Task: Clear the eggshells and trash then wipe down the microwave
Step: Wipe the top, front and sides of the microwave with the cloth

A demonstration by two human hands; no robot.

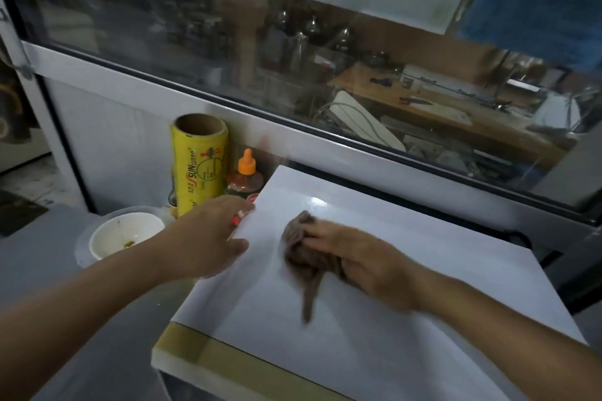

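White, glossy, flat-topped microwave (374,319) fills the lower centre and right of the head view, a strip of tan tape along its front edge at 6 o'clock.

Right hand (355,257) lies palm-down on the microwave top near the middle, pressing a crumpled brown cloth rag (301,251). Fingers reach forward over the bundle, curled partly round it; a loose tail of the rag trails toward 6 o'clock. Hand and rag are motion-blurred.

Left hand (211,238) sits on the microwave's left edge at about 9 o'clock from the rag, well apart from it. Fingers straight and spread, thumb on the top surface, fingertips over the far left corner. A small red-and-white item shows under the fingers; too hidden to identify, and whether it is pinched I cannot tell.

Just left of the microwave, at 10 o'clock: white round paper bowl (125,234) with greenish residue inside, standing on the grey counter (97,352). Behind it, an upright yellow roll of cling wrap (198,166) with a cardboard core. Beside the roll, touching the microwave's far corner, a small clear sauce bottle with an orange nozzle cap (246,176).

At 12 o'clock, a glass window in a white frame (293,133).
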